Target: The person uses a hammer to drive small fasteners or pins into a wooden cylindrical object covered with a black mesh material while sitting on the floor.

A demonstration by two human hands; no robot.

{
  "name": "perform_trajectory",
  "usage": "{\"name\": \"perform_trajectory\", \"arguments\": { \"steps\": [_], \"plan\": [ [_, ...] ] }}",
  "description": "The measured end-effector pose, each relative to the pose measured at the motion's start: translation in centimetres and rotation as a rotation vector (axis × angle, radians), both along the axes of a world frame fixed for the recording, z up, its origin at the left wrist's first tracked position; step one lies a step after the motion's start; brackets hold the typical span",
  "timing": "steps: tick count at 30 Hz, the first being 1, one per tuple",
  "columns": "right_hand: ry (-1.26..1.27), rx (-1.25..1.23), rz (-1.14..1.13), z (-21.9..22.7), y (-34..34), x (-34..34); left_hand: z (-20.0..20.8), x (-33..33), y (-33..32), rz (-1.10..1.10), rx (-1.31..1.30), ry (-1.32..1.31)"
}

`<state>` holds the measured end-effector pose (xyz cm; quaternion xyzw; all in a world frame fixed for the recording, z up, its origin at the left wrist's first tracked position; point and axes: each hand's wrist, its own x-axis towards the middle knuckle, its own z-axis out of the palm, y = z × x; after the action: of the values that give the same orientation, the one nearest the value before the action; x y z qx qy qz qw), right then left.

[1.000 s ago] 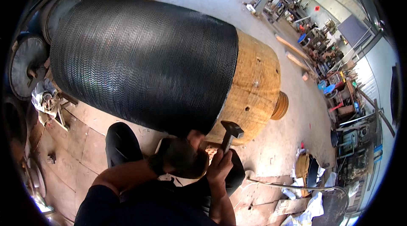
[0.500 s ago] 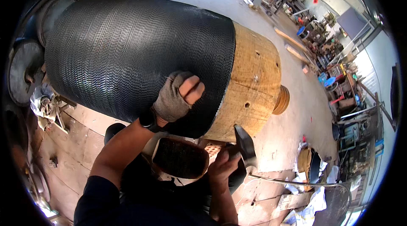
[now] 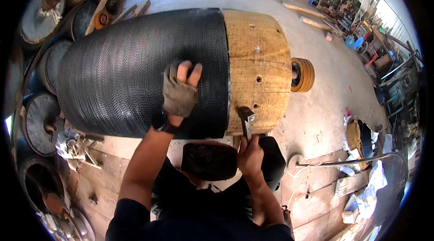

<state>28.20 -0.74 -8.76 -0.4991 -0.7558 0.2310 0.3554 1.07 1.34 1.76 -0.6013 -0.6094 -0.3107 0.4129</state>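
Observation:
A large horizontal drum carries a black mesh covering (image 3: 131, 73) over most of its length, and its right end is bare wood (image 3: 262, 60) with small dark holes. My left hand (image 3: 181, 89), in a grey-brown glove with bare fingertips showing, lies on the black covering near its right edge, fingers apart. My right hand (image 3: 250, 157) grips a hammer (image 3: 246, 125) below the drum's front side. The hammer's dark head is in front of the lower part of the wood; whether it touches, I cannot tell.
An orange-brown grooved pulley (image 3: 304, 75) juts from the drum's right end. A dark open container (image 3: 209, 162) sits by my lap. Round metal discs (image 3: 41, 123) are stacked at the left. A bent rod (image 3: 348, 162), white scraps and tools lie to the right.
My right hand has raised the hammer toward the wooden end. My left hand's fingers look straighter on the black covering. The whole view has shifted and turned.

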Motion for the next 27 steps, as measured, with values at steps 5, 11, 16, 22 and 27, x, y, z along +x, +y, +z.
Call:
{"name": "perform_trajectory", "arguments": {
  "steps": [5, 11, 16, 22, 27],
  "plan": [
    [0.099, -0.048, -0.035, -0.5, -2.0, 0.6, -5.0, 6.3, -2.9, -0.475, -0.085, -0.311],
    [0.12, -0.042, 0.002, 0.3, -1.7, 1.3, -7.2, 9.2, -2.9, -0.424, -0.129, -0.435],
    [0.104, -0.056, 0.017, -0.1, -1.7, 1.3, -6.2, 8.9, -2.5, -0.408, -0.191, -0.434],
    [0.19, 0.064, 0.011, 1.1, -1.5, 0.5, -3.8, 10.6, -1.4, -0.349, -0.189, -0.51],
    [0.058, -0.047, 0.033, 3.0, -1.5, 0.4, -4.0, 10.7, -1.0, -0.316, -0.163, -0.492]
  ]
}}
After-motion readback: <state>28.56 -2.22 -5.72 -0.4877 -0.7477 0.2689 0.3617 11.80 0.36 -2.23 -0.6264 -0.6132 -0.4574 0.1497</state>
